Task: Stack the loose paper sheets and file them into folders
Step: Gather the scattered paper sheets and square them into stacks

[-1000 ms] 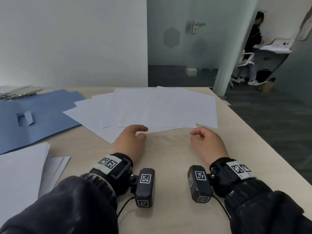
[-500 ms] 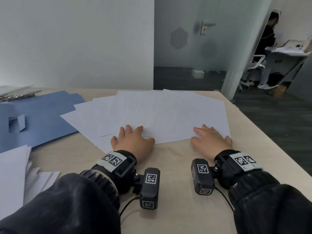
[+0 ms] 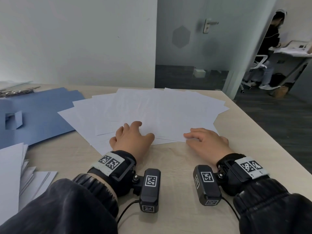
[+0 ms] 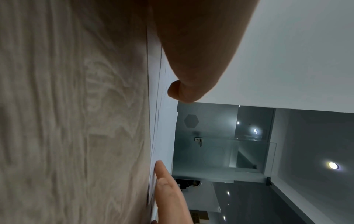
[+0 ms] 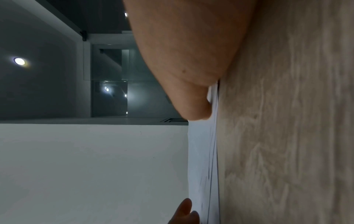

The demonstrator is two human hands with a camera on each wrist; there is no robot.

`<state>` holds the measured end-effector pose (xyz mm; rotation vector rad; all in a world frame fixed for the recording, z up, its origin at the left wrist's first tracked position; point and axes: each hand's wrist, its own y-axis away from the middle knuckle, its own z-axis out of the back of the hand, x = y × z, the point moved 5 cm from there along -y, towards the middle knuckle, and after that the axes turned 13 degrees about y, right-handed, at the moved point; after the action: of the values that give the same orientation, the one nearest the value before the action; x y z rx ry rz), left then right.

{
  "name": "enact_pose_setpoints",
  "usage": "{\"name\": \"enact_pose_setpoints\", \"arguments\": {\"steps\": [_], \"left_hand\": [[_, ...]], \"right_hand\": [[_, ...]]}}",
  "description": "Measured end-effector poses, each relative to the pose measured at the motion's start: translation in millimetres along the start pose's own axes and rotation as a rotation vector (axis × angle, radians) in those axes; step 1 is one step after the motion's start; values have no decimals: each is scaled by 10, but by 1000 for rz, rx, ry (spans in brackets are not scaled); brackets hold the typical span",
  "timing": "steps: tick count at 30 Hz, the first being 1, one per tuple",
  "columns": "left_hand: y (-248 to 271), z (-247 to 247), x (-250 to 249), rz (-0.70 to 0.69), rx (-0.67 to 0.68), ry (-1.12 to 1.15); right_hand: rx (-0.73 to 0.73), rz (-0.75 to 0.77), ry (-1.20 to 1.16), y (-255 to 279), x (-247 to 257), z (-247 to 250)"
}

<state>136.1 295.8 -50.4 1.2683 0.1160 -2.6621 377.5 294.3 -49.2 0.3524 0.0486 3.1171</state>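
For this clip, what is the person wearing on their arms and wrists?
Both arms are in dark sleeves with ribbed cuffs. Each wrist carries a black strap topped by a white band printed with two black-and-white square codes. A black boxy camera hangs off each strap, left wrist camera and right wrist camera, each bearing square code stickers and trailing a thin black cable. The left hand and right hand are bare.

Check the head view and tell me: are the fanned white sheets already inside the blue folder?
No: the fanned white sheets lie spread on the table beside the blue folder, only their left edge overlapping it.
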Motion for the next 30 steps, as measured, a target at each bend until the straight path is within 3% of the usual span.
{"name": "enact_pose_setpoints", "arguments": {"steps": [5,8,12,21,26,30], "left_hand": [[-48,-38,6,-9,2,-26],[-49,-45,5,1,16,-46],[-25,-58,-28,-18,48,-82],[28,-33,-92,-48,66,-20],[84,-43,-94,-25,96,336],[55,45,-81,-2,0,777]], "right_hand": [[-142,-168,-15,-22,-169,118],[-43,-259,41,-59,-279,69],[95,-182,71,-74,-192,-30],[109,-18,76,-59,5,-31],[107,-3,56,-54,15,-26],[85,6,-12,-59,-4,-31]]}}
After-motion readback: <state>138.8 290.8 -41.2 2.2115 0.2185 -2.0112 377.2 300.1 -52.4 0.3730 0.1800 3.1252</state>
